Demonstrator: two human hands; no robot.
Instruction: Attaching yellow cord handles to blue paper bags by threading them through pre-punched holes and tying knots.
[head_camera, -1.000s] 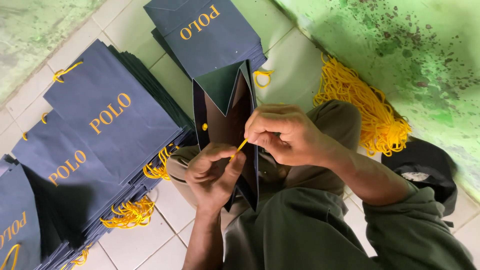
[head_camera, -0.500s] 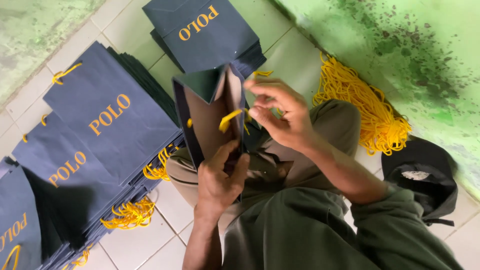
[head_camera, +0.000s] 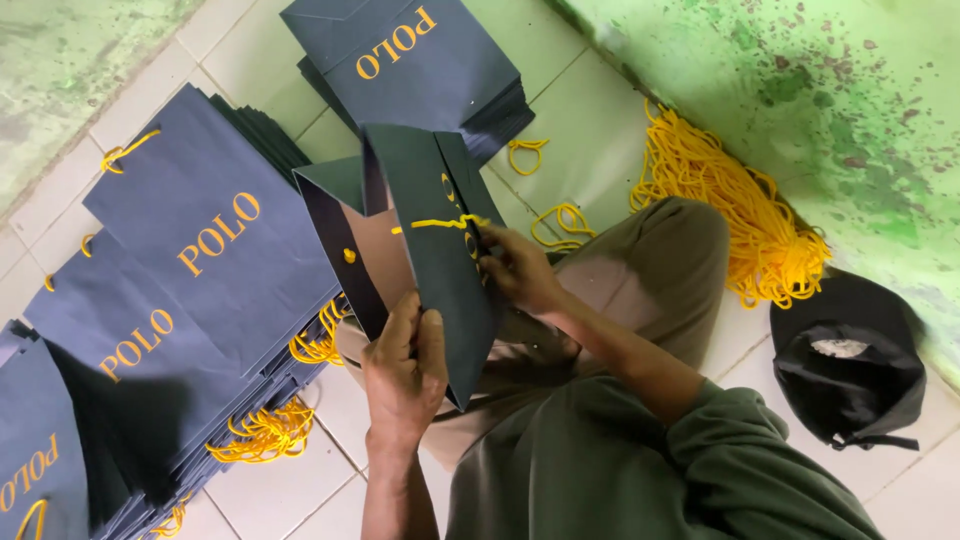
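Navy-blue paper carrier bag (head_camera: 440, 260), half opened, is held above the seated person's lap over the tiled floor (head_camera: 330, 480). Left hand (head_camera: 403, 372) is clenched on the bag's lower edge; right hand (head_camera: 520, 270) pinches the yellow cord handle (head_camera: 440, 223) at a hole in the upper panel. Step in hand, by appearance: threading the handle. Next move likely calls for drawing the cord through while steadying the panel. Finished bags (head_camera: 210, 250) lie stacked to the left; loose yellow cords (head_camera: 730, 210) lie heaped near the right hand.
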